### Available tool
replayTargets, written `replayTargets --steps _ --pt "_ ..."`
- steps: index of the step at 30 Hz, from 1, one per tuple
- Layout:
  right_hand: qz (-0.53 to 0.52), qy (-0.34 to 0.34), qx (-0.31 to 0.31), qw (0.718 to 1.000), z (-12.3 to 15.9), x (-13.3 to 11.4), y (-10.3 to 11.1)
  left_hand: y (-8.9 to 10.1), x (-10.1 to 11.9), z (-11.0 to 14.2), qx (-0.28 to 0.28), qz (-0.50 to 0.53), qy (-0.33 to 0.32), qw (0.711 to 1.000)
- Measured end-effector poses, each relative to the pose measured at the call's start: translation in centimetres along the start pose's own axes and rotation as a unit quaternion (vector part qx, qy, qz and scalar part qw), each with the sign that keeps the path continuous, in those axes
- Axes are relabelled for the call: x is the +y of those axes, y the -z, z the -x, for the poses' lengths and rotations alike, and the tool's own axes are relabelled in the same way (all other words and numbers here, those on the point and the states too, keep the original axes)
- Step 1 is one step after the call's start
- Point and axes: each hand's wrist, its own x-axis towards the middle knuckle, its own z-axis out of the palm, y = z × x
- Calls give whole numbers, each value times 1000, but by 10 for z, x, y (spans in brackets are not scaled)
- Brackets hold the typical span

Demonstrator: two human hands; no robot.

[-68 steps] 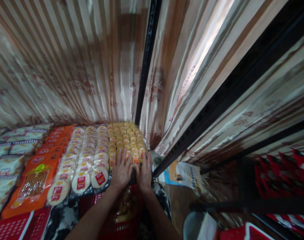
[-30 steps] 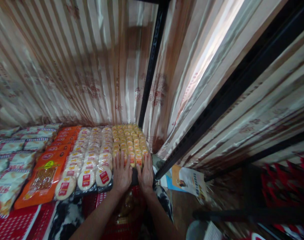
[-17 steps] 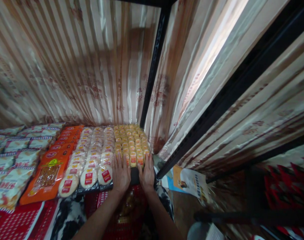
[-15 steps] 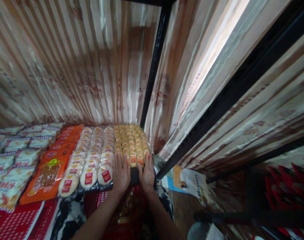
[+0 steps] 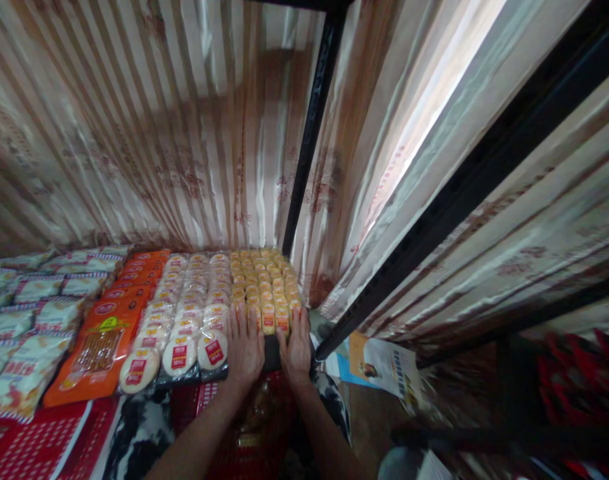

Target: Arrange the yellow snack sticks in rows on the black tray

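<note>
Both hands, left hand (image 5: 245, 350) and right hand (image 5: 295, 350), lie flat with extended fingers against the front of the small yellow wrapped snack packs (image 5: 268, 313). The packs stand in rows, right of the round white crackers in clear wrap (image 5: 178, 353), beside the black perforated metal post (image 5: 311, 127).

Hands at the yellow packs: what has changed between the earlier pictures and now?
The left hand and right hand are slightly farther apart, showing more of the yellow packs between them. The view has shifted, so the goods sit farther right in the picture. Neither hand has visibly grasped or released anything; the orange packets keep their place in the row.
</note>
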Motion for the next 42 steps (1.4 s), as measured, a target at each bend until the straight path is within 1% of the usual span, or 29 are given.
replayTargets --steps 5,10,13,17,22,26,28,30,33,36,39,42 --pt "-4 1 6 1000 0 1 -1 1 7 -11 -8 -1 24 1000" --pt "-2 9 13 1000 0 2 -3 -9 6 -15 -25 0 37 999" --pt "1 16 16 1000 0 2 -3 -13 5 -15 -30 -6 34 999" --pt "8 16 20 1000 -1 3 -4 -12 5 -14 -34 -24 23 999" --pt "-7 30 26 999 1 6 -5 -6 8 -15 -31 -32 -8 999" --pt "-26 45 48 998 1 8 -4 4 9 -14 -18 -34 -14 999" --pt "-33 55 58 996 1 9 -2 13 4 -8 -4 -32 -13 999" --pt "-40 69 63 995 1 7 3 22 -4 3 14 -31 -8 999" --pt "-48 100 58 992 4 -5 10 37 -24 23 22 -43 13 999" --pt "-60 141 37 988 13 -33 13 49 -46 38 32 -52 38 997" --pt "-90 187 -9 978 25 -69 5 55 -64 45 38 -56 45 997" --pt "-109 232 -46 966 32 -100 -11 57 -78 44 52 -65 60 995"
